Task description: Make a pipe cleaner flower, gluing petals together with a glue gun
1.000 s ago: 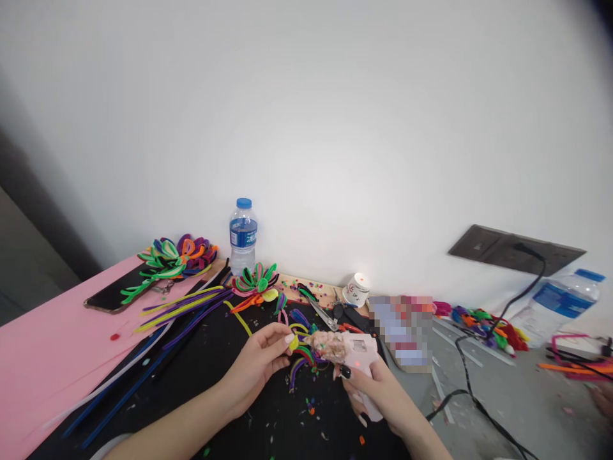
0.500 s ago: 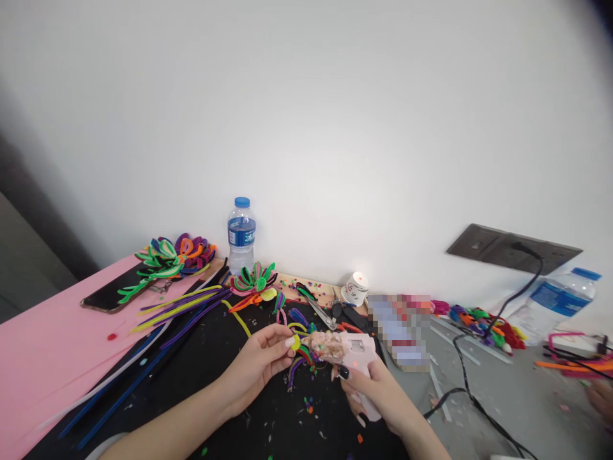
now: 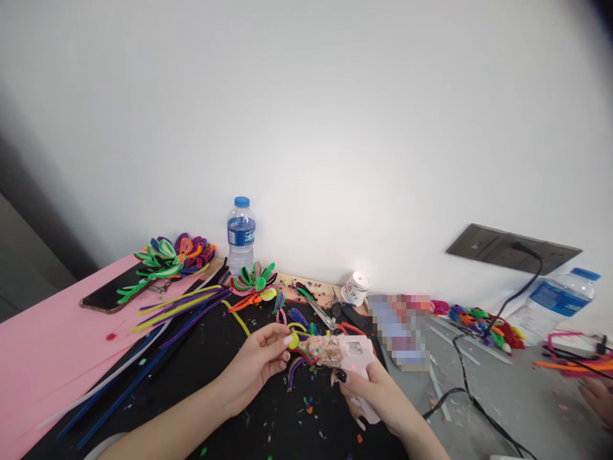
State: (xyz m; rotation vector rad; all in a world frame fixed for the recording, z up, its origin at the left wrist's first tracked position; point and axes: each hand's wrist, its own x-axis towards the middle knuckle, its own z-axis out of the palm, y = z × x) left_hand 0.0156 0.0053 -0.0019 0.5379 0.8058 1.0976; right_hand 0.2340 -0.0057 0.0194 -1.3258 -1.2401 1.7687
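Note:
My left hand (image 3: 258, 364) pinches a small pipe-cleaner flower piece (image 3: 297, 351) with yellow, red and purple loops, held just above the black mat (image 3: 201, 377). My right hand (image 3: 376, 391) grips a pink hot glue gun (image 3: 352, 358); its crusted nozzle points left and touches the piece. A black cord (image 3: 467, 396) trails from the gun across the grey table toward the wall socket (image 3: 512, 249).
Finished pipe-cleaner flowers (image 3: 167, 255) and a phone (image 3: 108, 294) lie on pink paper at left. Loose pipe cleaners (image 3: 182, 306), a water bottle (image 3: 241, 235), scissors (image 3: 320, 313) and a small white cup (image 3: 355, 289) sit behind. Another person's hand (image 3: 596, 399) shows at right, near a second bottle (image 3: 558, 300).
The glue gun's nozzle has shifted slightly left, closer into the flower piece. The hand at the right edge has moved a little further in.

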